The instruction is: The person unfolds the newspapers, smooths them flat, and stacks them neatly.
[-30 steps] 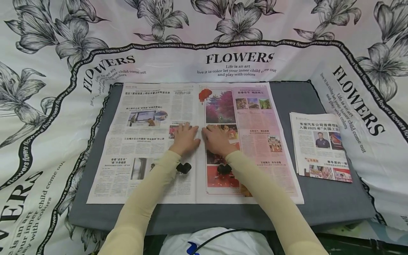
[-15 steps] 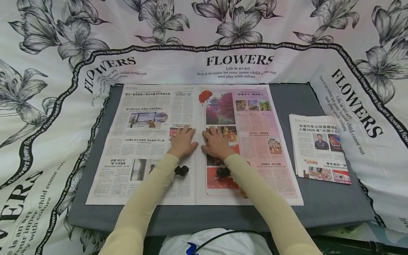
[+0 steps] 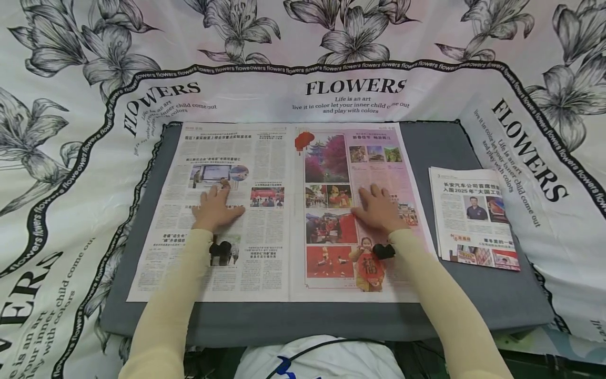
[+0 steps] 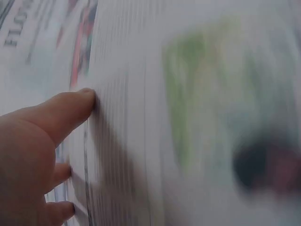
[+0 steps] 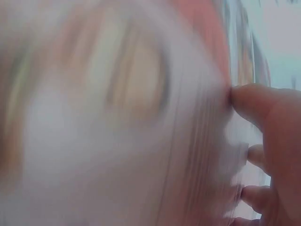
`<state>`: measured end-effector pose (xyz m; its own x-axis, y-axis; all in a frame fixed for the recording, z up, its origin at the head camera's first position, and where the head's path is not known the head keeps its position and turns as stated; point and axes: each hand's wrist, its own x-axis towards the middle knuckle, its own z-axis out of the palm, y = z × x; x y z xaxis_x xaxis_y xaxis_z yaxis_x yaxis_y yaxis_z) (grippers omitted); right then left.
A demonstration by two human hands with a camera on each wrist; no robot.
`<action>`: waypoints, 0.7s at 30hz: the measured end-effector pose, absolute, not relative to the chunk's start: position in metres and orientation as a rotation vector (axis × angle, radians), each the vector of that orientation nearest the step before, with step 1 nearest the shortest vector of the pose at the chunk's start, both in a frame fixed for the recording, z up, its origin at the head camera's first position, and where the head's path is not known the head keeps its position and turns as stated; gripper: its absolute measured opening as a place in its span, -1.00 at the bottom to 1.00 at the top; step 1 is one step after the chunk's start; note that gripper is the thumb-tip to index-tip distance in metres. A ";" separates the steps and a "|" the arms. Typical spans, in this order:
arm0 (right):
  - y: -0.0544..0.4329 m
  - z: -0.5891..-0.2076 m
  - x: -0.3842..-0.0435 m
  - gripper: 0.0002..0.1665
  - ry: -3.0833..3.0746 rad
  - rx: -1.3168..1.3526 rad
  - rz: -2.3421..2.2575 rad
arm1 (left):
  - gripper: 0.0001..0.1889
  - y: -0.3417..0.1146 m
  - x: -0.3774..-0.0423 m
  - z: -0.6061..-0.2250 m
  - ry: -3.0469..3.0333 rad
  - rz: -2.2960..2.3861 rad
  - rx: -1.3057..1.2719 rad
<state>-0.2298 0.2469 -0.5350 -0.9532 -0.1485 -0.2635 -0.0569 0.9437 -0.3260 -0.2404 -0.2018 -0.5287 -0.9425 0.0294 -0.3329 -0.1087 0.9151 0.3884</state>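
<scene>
An unfolded newspaper (image 3: 265,226) lies flat across the middle of the grey table, with a fold line down its centre. Its left page is mostly black text with small photos; the right page is partly pink with red pictures. My left hand (image 3: 215,209) rests on the left page, fingers spread. On the right page lies my right hand (image 3: 379,209), its fingers also spread. In the left wrist view the thumb (image 4: 77,106) touches the printed sheet. The right wrist view has the thumb (image 5: 254,101) and fingertips against the paper.
A folded newspaper (image 3: 475,221) lies at the right side of the grey table (image 3: 331,323), partly under the edge of a white flower-printed cloth (image 3: 350,95). That cloth surrounds the table at the back and sides.
Both hands have moved apart from beside the centre fold, the left hand leftward and the right hand rightward over the pages. The newspaper stays in place.
</scene>
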 end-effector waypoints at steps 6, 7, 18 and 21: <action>0.292 -0.535 -0.225 -0.03 2.821 -0.015 -0.453 | 0.01 -0.240 -0.240 -0.531 2.745 0.572 -0.161; 0.296 -0.534 -0.224 -0.03 2.820 -0.008 -0.446 | 0.02 -0.243 -0.241 -0.531 2.744 0.577 -0.166; 0.298 -0.537 -0.221 -0.05 2.909 -0.020 -0.420 | 0.05 -0.241 -0.242 -0.537 2.762 0.557 -0.171; 0.290 -0.539 -0.217 -0.09 2.971 -0.083 -0.425 | 0.08 -0.240 -0.242 -0.536 2.762 0.552 -0.175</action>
